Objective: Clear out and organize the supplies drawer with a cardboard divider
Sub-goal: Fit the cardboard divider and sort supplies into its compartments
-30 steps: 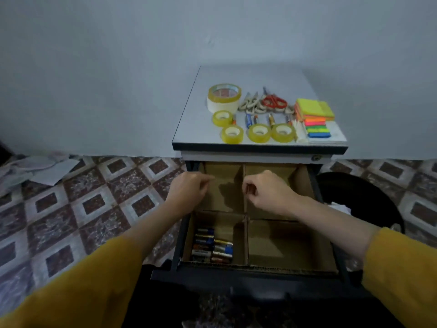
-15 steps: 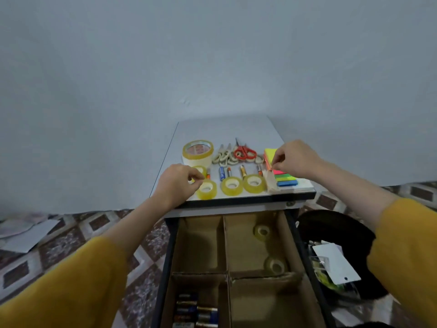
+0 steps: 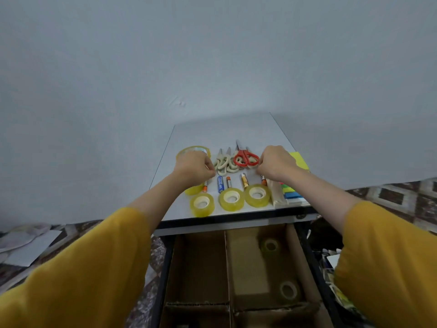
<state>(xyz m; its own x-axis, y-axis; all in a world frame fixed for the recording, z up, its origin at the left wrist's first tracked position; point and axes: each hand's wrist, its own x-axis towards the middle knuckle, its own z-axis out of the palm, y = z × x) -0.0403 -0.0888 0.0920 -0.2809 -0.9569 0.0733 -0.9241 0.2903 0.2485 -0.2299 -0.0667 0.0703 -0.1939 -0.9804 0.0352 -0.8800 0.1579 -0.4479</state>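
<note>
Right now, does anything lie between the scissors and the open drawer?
Yes. Tape rolls and batteries lie on the tabletop between the scissors and the drawer. Lifted over them, nothing visible blocks the drop.

A room in a home, with a small stationery corner, is being suggested. The floor (image 3: 390, 197) is being covered by patterned brown-and-white tiles of a domestic kind. A plain pale wall (image 3: 212, 55) is being met directly by the grey surface (image 3: 224, 131) of a small cabinet. Everyday office supplies are being kept on that surface: yellow tape rolls (image 3: 231, 198), red-handled scissors (image 3: 246, 157), coloured sticky notes (image 3: 300, 159) and small batteries (image 3: 220, 184). Beneath it, an open drawer (image 3: 309, 268) is being partitioned by a plain cardboard divider (image 3: 227, 268). Two spare rolls (image 3: 270, 246) are being stored in its far right compartment. Loose paper sheets (image 3: 28, 245) are being left lying on the floor at the left.
</note>
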